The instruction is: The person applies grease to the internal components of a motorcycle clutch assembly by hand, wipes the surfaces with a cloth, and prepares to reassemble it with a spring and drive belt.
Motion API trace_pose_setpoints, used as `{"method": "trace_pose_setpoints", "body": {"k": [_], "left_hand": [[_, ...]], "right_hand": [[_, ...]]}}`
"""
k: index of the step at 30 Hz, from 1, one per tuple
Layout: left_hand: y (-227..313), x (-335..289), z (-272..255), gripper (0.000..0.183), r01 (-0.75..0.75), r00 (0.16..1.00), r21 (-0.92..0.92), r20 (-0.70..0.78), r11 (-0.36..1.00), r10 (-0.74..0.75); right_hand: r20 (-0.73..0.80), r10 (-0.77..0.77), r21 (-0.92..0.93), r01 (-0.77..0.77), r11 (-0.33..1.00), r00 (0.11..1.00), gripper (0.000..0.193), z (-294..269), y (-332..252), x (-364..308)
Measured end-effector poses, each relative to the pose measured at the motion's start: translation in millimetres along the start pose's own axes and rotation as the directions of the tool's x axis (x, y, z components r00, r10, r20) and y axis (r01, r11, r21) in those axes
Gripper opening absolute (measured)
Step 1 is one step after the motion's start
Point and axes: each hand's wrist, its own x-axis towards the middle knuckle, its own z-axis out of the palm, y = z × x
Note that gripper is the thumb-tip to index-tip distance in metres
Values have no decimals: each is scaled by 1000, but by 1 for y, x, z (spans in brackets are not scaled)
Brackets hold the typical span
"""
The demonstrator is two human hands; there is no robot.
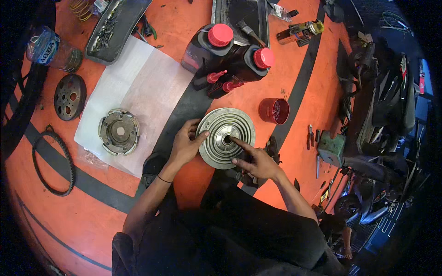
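A round, ribbed metal pulley disc is held up in front of me, its stepped rings facing up. My left hand is closed on its left edge, thumb on top and the other fingers partly hidden at the rim. The index finger of my right hand reaches into the bore at the disc's centre. My right thumb presses on the lower right edge, and the remaining fingers are curled and partly hidden. To the left, a clutch assembly with curved shoes lies on a white sheet.
Two dark bottles with red caps stand beyond the disc, near a red cup. Leftward lie a perforated clutch bell, a toothed belt and a tray of small parts. A spray can and pliers are rightward.
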Motion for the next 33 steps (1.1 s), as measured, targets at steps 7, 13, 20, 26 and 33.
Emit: {"method": "trace_pose_setpoints", "body": {"k": [7,13,20,26,33], "left_hand": [[-8,3,-2,48,56,998,-85,40,995,-53],[-1,2,0,47,31,999,-69,31,997,-29],[0,3,-2,48,70,996,-77,52,995,-66],[-3,2,-2,48,64,997,-125,40,990,-60],[-9,5,-3,51,87,995,-101,63,991,-81]], "right_hand": [[57,-16,-45,19,999,998,67,4,8,12],[37,-105,-136,109,985,994,66,8,22,16],[101,62,7,-63,998,993,56,-8,2,13],[34,-70,-275,76,958,997,64,-1,6,25],[195,27,-759,134,637,980,75,4,-24,43]]}}
